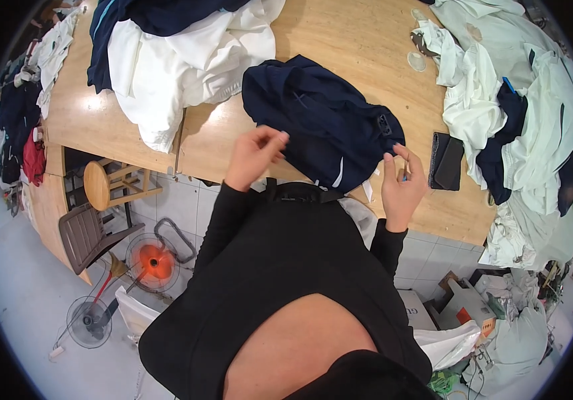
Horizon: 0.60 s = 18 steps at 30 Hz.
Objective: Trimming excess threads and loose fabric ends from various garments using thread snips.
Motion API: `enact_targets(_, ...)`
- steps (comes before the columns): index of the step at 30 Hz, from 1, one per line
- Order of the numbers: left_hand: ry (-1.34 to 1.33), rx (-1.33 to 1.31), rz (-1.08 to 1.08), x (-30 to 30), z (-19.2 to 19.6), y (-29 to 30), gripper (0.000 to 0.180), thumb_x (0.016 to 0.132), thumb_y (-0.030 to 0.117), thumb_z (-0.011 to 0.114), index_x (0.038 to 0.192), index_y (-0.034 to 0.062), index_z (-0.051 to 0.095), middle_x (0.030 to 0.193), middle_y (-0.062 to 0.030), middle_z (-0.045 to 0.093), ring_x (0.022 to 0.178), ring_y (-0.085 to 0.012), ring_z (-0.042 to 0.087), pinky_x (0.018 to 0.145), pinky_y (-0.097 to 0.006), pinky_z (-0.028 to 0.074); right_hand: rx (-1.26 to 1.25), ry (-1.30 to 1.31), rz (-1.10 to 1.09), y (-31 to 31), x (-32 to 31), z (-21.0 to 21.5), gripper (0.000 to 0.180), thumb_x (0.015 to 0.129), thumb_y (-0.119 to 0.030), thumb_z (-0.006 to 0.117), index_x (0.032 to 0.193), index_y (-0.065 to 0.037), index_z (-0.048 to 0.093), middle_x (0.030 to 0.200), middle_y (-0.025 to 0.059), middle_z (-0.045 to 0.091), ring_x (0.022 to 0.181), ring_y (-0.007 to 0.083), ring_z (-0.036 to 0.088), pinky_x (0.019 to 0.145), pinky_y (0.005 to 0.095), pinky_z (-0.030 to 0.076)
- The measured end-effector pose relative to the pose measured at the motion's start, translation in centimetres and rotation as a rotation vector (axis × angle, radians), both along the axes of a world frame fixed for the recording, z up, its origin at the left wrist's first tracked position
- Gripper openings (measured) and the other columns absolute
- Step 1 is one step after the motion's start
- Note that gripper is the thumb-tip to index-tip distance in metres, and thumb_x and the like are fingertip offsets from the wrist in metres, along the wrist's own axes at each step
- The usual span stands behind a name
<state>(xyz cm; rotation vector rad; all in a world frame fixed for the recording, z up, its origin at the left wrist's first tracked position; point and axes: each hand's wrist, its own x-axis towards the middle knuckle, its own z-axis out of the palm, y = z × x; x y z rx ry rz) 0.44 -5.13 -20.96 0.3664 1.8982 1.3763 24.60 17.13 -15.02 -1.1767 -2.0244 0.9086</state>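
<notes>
Nearest me are the worker's two bare hands, black sleeves to the wrist: the left hand [256, 157] is loosely curled, its fingertips bunched over the near edge of the cloth, and I cannot tell whether a bit of fabric or thread sits between them. The right hand [404, 183] has thumb and forefinger slightly parted at the garment's right end — a speck of blue shows among the fingers, too small to make out. Beneath them, the crumpled dark navy fabric garment [313, 107] lies on the pale wooden table [340, 33]. To handle it well, I'd spread the folds outward with both hands, pulling evenly — and keep it away from the rumpled white fabric pile [166, 67] beyond at the left.
</notes>
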Motion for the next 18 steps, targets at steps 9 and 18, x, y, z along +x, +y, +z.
enact_targets(9,-0.495,0.277,-0.085,2.4,-0.7,5.7,0.036,0.112,0.018,0.067,0.139,-0.0063,0.065,0.126,-0.0181,0.076,0.116,-0.0243,0.076,0.105,-0.035,0.060,0.033,-0.218,0.306,0.3,-6.1,-5.4,0.015,0.091,-0.004,0.080,0.103,0.003,0.075,0.100,0.0192,0.076,0.090,0.0402,0.075,0.079,0.0401,0.058)
enact_targets(18,-0.676,0.281,0.128,3.6,-1.9,5.1,0.033,0.111,0.012,0.068,0.138,-0.0058,0.060,0.133,-0.0178,0.070,0.128,-0.0249,0.070,0.114,-0.035,0.056,0.136,-0.226,0.258,-1.3,-4.6,-5.0,0.018,0.090,-0.008,0.084,0.104,-0.002,0.076,0.098,0.0147,0.073,0.096,0.0374,0.075,0.079,0.0432,0.057)
